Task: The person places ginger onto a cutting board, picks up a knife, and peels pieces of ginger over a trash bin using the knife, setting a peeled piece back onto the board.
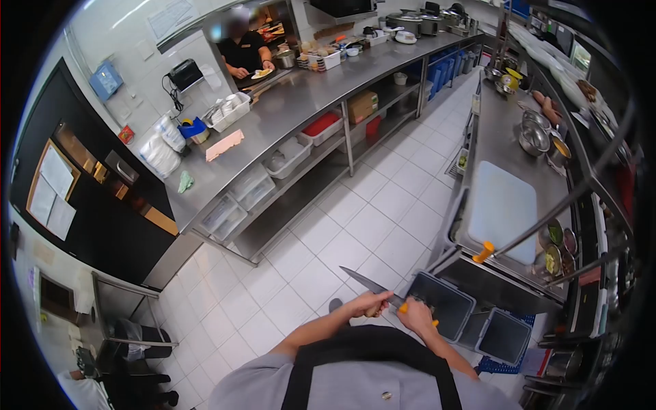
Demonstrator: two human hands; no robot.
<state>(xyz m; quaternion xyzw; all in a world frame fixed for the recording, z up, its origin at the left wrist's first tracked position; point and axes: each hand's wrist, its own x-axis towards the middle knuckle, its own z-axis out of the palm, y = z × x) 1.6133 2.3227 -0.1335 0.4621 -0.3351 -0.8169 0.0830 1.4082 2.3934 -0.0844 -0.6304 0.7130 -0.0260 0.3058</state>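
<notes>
A knife (361,278) with a long blade points up and left in front of the apron. My right hand (418,318) is closed around its orange handle, which shows on both sides of the fist. My left hand (369,305) is closed at the blade near the handle, with the thumb along the metal; whether anything else is inside that hand is hidden. Both hands are close together, above the tiled floor and just left of a grey open bin (443,301).
A steel counter (287,102) curves along the back, with a person (240,55) holding a plate beyond it. On the right counter lies a white cutting board (502,212), near an orange-handled object (484,252) and metal bowls (534,139). A second bin (504,336) stands lower right.
</notes>
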